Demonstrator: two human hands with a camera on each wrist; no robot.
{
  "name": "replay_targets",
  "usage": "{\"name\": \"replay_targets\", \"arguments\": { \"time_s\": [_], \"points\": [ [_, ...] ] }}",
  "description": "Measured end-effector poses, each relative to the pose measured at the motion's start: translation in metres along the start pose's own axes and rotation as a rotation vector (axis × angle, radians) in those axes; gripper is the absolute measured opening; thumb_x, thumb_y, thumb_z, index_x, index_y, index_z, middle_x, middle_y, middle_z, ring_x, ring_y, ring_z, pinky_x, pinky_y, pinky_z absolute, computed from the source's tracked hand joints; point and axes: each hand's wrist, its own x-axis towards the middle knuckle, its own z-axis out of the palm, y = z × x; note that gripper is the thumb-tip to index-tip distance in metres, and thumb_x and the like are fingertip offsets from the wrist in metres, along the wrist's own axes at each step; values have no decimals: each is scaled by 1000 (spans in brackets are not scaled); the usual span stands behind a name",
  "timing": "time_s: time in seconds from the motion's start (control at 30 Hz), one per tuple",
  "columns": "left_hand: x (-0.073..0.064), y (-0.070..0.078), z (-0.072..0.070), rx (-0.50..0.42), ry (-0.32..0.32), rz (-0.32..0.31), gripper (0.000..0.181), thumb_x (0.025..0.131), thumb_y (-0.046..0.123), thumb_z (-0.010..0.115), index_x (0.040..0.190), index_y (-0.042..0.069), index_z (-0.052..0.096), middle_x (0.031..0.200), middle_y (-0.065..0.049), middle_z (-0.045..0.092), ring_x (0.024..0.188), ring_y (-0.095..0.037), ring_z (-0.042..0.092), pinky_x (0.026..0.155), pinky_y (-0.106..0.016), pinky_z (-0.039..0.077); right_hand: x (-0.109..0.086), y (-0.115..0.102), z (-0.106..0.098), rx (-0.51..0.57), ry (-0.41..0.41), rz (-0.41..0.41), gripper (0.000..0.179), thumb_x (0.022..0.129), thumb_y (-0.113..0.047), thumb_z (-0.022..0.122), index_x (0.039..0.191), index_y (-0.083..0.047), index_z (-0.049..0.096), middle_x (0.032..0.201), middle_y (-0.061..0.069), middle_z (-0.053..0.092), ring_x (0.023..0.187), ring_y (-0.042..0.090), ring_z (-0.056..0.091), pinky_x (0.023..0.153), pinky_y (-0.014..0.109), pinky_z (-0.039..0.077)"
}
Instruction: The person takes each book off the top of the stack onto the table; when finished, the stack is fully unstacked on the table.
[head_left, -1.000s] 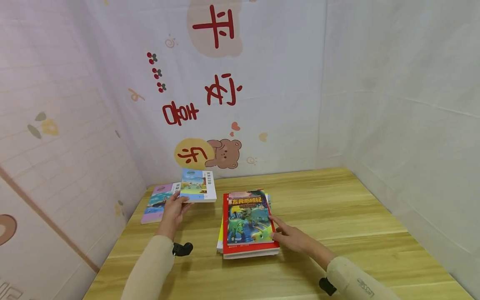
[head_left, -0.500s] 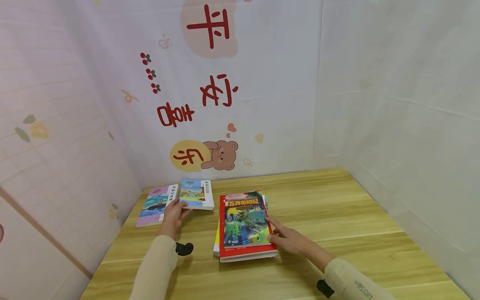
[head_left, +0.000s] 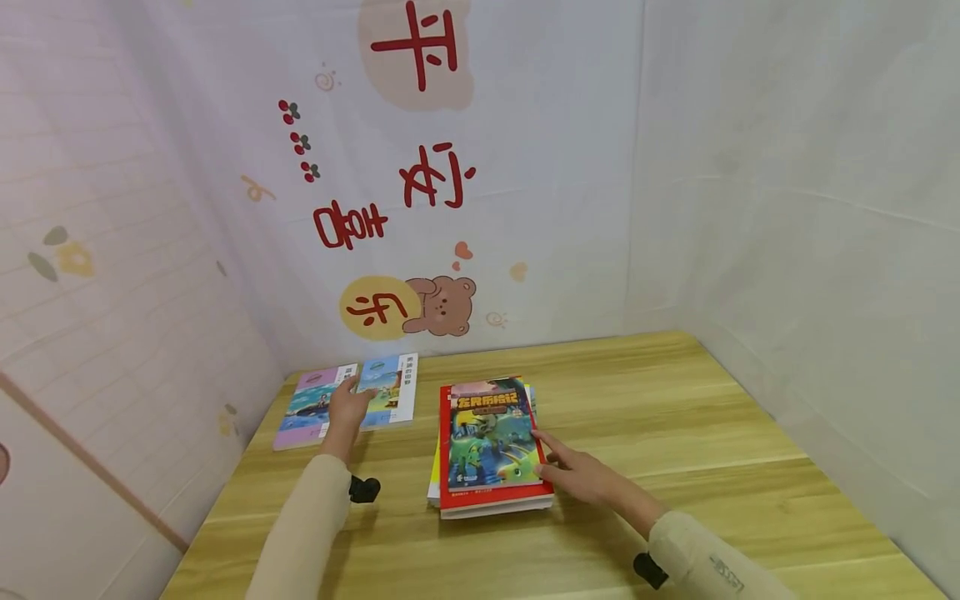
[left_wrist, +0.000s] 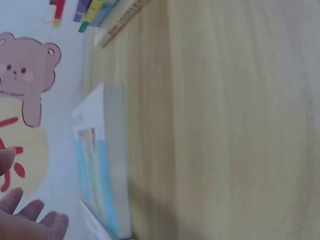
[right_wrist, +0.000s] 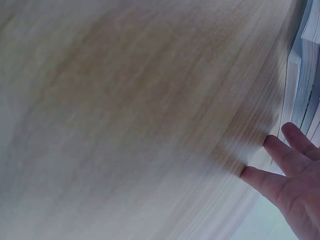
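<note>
A blue book with a white spine strip (head_left: 406,392) lies at the back left of the table, beside a purple-edged book (head_left: 300,421) with a whale-like picture. My left hand (head_left: 349,417) is over the adjoining edges of these two. Its fingers are spread and apart from the blue book (left_wrist: 95,170) in the left wrist view. In the middle stands a book stack, a dinosaur comic (head_left: 487,446) on top of a red book (head_left: 495,502). My right hand (head_left: 581,477) has its extended fingers at the stack's right side; the right wrist view shows those fingertips (right_wrist: 247,172) by the lower page edges.
Bare wooden table (head_left: 675,433) extends right of the stack and in front of it. A printed cloth wall (head_left: 555,208) stands close behind the books, with further cloth walls at left and right.
The left hand has lowered the blue book onto the table beside the purple one and let go of it. The right hand has stayed by the stack.
</note>
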Motion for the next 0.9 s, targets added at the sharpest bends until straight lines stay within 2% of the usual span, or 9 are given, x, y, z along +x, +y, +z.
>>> {"name": "replay_targets", "arguments": {
  "time_s": [0.2, 0.4, 0.53, 0.77, 0.9],
  "points": [
    [-9, 16, 2, -62, -70, 31, 59, 101, 13, 58, 152, -1, 32, 150, -27, 35, 137, -43, 35, 109, -55, 35, 1, 0, -1, 0, -6, 9, 69, 99, -51, 52, 158, -25, 28, 133, 17, 58, 119, 40, 56, 99, 62, 42],
    [-21, 24, 13, -109, -214, 58, 60, 102, 13, 56, 152, -5, 29, 141, -31, 43, 129, -43, 45, 105, -55, 40, -1, 0, -1, -3, 9, 3, 69, 100, -50, 53, 158, -24, 28, 132, 17, 58, 119, 39, 56, 99, 60, 42],
    [-34, 25, 22, -108, -274, 76, 61, 100, 16, 60, 151, -4, 33, 139, -29, 46, 127, -42, 48, 102, -53, 44, -3, -2, -2, 1, 8, 9, 68, 100, -50, 53, 158, -25, 28, 134, 17, 57, 120, 40, 56, 99, 61, 41],
    [-64, 26, 37, -63, -319, 82, 56, 99, 21, 63, 147, 0, 43, 132, -25, 53, 119, -41, 55, 97, -51, 49, -3, -1, -2, 4, 1, 3, 68, 100, -50, 52, 158, -26, 28, 135, 18, 55, 120, 40, 55, 99, 61, 42],
    [-79, 25, 40, -86, -344, 72, 56, 98, 21, 65, 146, 2, 44, 132, -23, 53, 119, -39, 55, 96, -51, 50, -1, -1, -1, 7, -1, 12, 68, 100, -52, 52, 158, -28, 27, 136, 18, 54, 121, 40, 55, 99, 61, 42]
  ]
}}
